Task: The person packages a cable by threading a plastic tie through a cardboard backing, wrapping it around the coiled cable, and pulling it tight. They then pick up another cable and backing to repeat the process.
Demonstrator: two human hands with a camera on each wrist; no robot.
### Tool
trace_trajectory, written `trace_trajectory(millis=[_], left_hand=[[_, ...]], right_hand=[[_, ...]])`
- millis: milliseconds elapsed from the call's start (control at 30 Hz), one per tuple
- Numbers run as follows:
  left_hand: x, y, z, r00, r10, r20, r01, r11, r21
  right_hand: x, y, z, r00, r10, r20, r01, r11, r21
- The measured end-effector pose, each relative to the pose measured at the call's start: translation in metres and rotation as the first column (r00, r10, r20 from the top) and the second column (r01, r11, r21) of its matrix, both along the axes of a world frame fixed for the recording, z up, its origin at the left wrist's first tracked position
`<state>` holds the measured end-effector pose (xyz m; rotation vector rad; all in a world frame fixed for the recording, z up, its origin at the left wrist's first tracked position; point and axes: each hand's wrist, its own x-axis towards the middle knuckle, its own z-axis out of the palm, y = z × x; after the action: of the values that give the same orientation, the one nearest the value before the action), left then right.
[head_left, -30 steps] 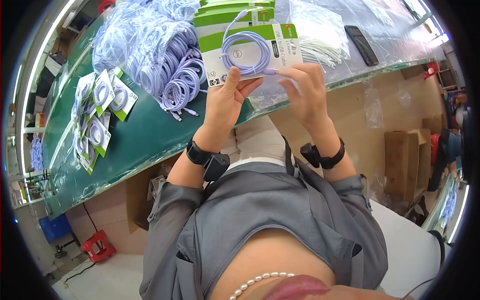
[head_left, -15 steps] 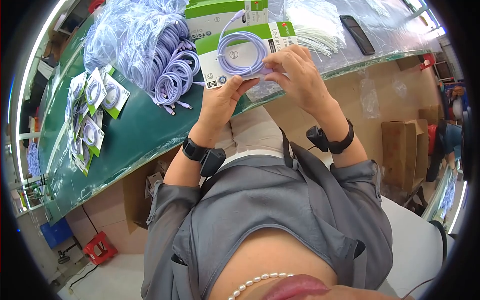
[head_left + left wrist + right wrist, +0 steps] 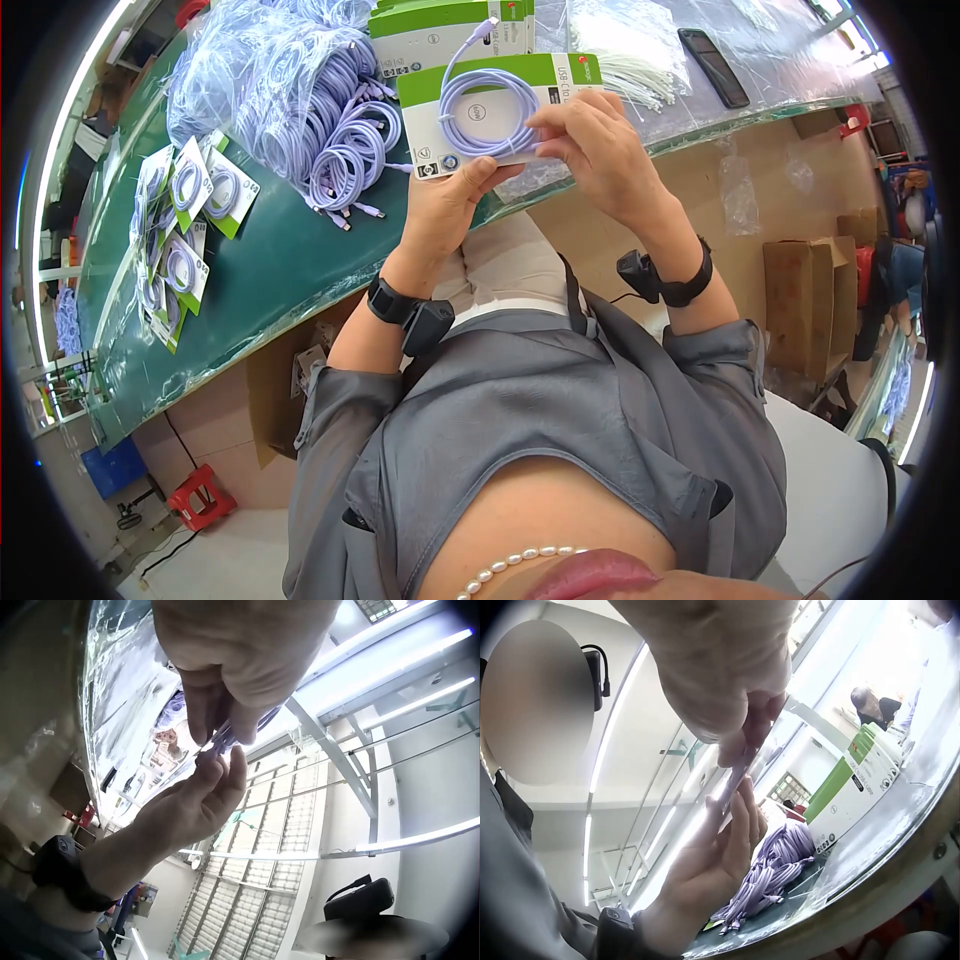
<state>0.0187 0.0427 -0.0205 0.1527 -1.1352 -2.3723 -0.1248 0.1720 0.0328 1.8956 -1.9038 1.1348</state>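
Pinching cable card from below with left hand, from its right with right hand, over desk near edge.

card: between left hand and right hand
cable pile: left of left hand, on table
card stack: beyond both hands
phone: beyond right hand, to its right

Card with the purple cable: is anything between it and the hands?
Nothing visible. The left hand grips the card from below; the right hand pinches its right side at the cable.
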Motion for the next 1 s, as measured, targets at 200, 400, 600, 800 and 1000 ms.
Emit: trace_trajectory(millis=[200, 400, 600, 800, 1000], left_hand=[[-0.003, 0.006, -0.002, 0.997, 0.060, 0.046, -0.061, 0.998, 0.022], [-0.007, 0.021, 0.003, 0.988, 0.106, 0.109, -0.118, 0.987, 0.109], [-0.003, 0.019, -0.011, 0.971, 0.046, 0.233, -0.098, 0.971, 0.218], [-0.001, 0.019, -0.016, 0.975, 0.050, 0.215, -0.112, 0.951, 0.289], [0.006, 0.017, -0.009, 0.984, 0.055, 0.172, -0.101, 0.958, 0.270]], right_hand=[[-0.004, -0.001, 0.001, 0.992, 0.123, -0.002, -0.122, 0.986, 0.111], [-0.008, -0.003, -0.014, 0.975, 0.183, 0.125, -0.199, 0.971, 0.130], [0.001, 0.000, -0.027, 0.986, 0.165, -0.036, -0.158, 0.977, 0.144], [0.008, -0.003, -0.051, 0.989, 0.139, -0.041, -0.136, 0.988, 0.078], [0.007, 0.005, -0.041, 0.993, -0.055, -0.103, 0.041, 0.990, -0.137]])
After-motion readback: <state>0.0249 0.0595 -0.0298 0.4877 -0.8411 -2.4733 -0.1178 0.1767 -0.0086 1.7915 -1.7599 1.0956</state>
